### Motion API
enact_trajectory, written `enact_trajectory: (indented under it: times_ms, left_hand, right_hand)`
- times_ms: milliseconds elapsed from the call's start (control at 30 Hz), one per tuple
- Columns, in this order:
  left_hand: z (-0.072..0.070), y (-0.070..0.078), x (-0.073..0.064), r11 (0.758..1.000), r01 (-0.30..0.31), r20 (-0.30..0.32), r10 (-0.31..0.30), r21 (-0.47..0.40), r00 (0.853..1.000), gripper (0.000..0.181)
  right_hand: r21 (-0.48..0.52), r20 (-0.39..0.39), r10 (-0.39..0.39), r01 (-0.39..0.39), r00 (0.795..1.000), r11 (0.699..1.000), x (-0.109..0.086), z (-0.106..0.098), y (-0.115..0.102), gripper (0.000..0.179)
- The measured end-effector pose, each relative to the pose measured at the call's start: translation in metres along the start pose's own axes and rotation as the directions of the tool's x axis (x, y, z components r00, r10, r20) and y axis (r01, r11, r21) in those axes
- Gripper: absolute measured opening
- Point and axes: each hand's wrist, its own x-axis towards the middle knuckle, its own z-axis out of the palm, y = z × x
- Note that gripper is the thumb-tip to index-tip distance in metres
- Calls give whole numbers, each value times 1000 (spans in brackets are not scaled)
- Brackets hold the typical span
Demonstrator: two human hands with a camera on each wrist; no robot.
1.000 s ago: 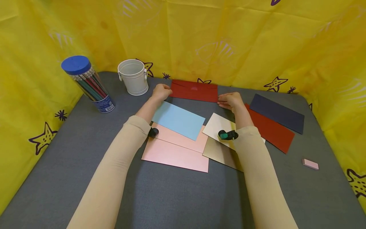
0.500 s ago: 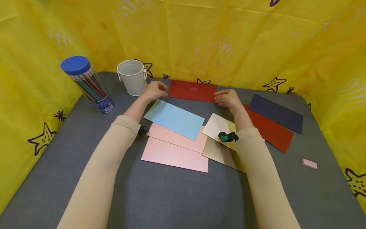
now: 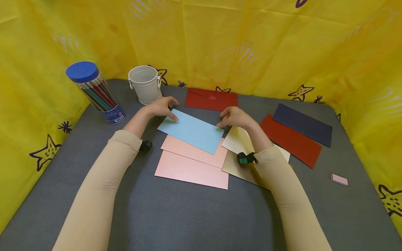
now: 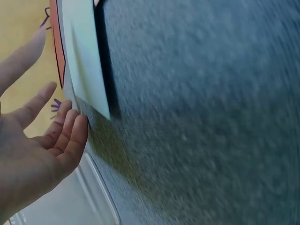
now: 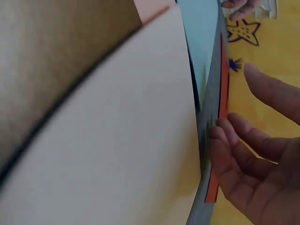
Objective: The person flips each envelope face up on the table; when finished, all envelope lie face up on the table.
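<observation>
A light blue envelope (image 3: 191, 130) lies slantwise in the middle, overlapping a peach envelope (image 3: 194, 150) and apart from the red envelope (image 3: 211, 99) behind it. At its far left corner is my left hand (image 3: 160, 107), thumb and fingers spread; in the left wrist view nothing is gripped by that hand (image 4: 42, 136). My right hand (image 3: 235, 118) hovers by the right end of the blue envelope, near the cream envelope (image 3: 239, 139). Its fingers are loosely bent and hold nothing in the right wrist view, where the blue envelope (image 5: 201, 42) shows beyond. Contact with the paper cannot be told.
Nearest me lies a pink envelope (image 3: 192, 170), with a tan one (image 3: 238, 167) beside it. At right are a second red envelope (image 3: 292, 141), a navy envelope (image 3: 303, 124) and an eraser (image 3: 339, 179). A white bucket (image 3: 145, 85) and a pencil tub (image 3: 97, 94) stand left.
Both hands have left the ends of the far red envelope. They have come nearer to me, to the two ends of the light blue envelope; the left also moved left.
</observation>
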Motion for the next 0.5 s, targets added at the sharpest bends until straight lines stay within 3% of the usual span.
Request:
enact_trajectory:
  times_ms: [267,500]
  left_hand:
    - [-2,-13,-4,997,17,106,-8,-78,994,79]
    - [-2,-15,-4,1000,-8,140,9,-6,990,84]
  right_hand:
    - [-212,101,-13,34,995,977,-3,12,-9,57]
    - [-247,175,-22,66,984,967,-5,16,-9,67]
